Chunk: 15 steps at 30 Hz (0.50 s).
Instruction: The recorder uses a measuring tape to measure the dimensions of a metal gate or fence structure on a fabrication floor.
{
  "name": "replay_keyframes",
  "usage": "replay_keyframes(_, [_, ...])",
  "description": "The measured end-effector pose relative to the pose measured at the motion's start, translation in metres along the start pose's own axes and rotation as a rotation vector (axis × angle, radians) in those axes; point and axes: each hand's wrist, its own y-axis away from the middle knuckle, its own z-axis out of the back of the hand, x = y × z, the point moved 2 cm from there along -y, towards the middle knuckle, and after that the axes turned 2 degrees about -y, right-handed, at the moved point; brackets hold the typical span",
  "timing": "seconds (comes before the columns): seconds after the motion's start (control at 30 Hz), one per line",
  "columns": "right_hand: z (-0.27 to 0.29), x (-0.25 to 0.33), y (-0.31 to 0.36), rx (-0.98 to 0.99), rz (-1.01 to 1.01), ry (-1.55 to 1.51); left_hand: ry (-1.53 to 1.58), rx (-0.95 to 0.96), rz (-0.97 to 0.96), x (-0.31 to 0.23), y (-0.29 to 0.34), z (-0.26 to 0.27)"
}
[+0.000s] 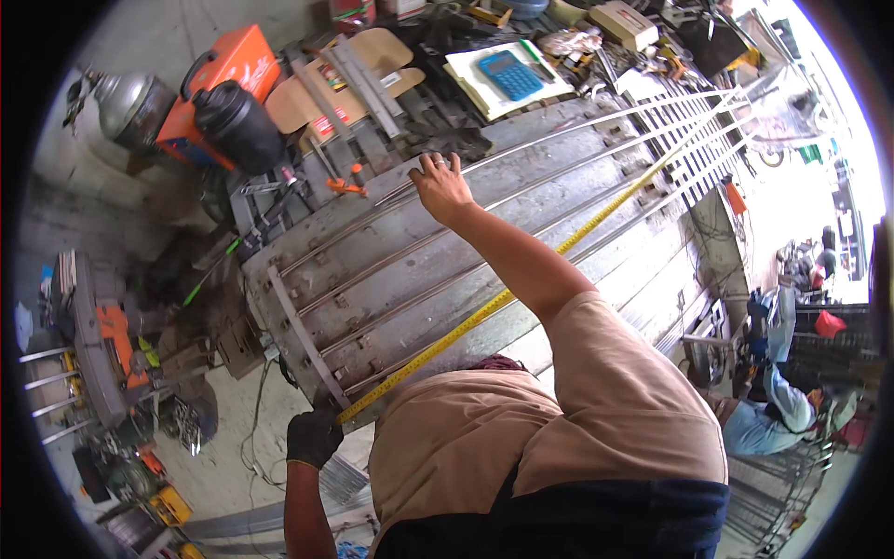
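In the head view, the yellow tape measure (428, 355) lies on a slant across the big metal table (391, 235), passing under the right arm. Its near end is at the table's corner, by the left hand (315, 438), which wears a dark glove. Those fingers look curled, but I can't tell if they pinch the tape. If they don't hold well, or that hand shifts, the tape could slide off its spot. The arm above could also bump it crooked.

The bare right hand (440, 189) is at the far side, near the ends of the long thin rods (633, 111). Its fingers are bent and a bit apart; I can't tell if they grip anything. Metal edges could scratch it because it has no glove. A push could make the rods slide or roll out of line. An orange tool (349, 184) is near that hand, so a quick swing could knock it.
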Motion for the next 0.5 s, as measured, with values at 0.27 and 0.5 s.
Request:
replay_keyframes(0.27, [-0.012, -0.033, 0.001, 0.156, -0.077, -0.086, 0.028, 0.050, 0.049, -0.016, -0.005, 0.005])
replay_keyframes(0.5, [0.014, -0.106, 0.023, -0.271, -0.081, -0.212, -0.030, 0.130, 0.105, -0.018, -0.006, 0.002])
